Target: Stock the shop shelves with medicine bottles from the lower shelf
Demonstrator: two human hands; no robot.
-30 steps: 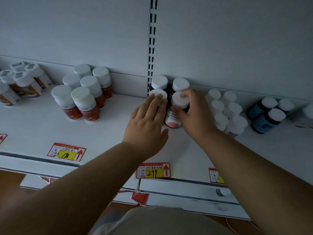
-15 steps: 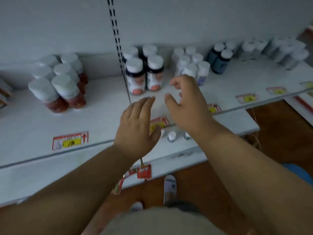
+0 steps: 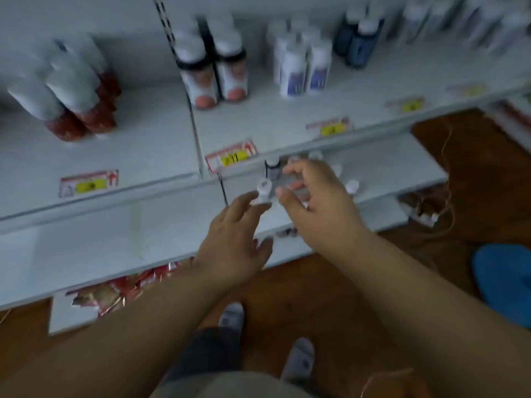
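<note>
We reach both hands down over the lower shelf (image 3: 382,170), where small white-capped medicine bottles (image 3: 352,185) stand in a loose cluster. Our left hand (image 3: 235,239) has its fingers stretched forward and relaxed, the fingertips just at a small white-capped bottle (image 3: 263,191); the blur keeps us from telling whether they touch it. Our right hand (image 3: 319,196) hovers over the cluster with fingers spread and loosely bent, holding nothing. A dark bottle (image 3: 272,168) stands just behind the white-capped one, near the edge of the upper shelf (image 3: 161,133).

On that upper shelf we see red bottles with white caps (image 3: 77,96) at the left, two dark-collared bottles with orange-marked labels (image 3: 214,73) in the middle, white bottles with purple labels (image 3: 304,64) beside them and blue bottles (image 3: 359,38) further right. Yellow price tags (image 3: 231,157) line its front edge.
</note>
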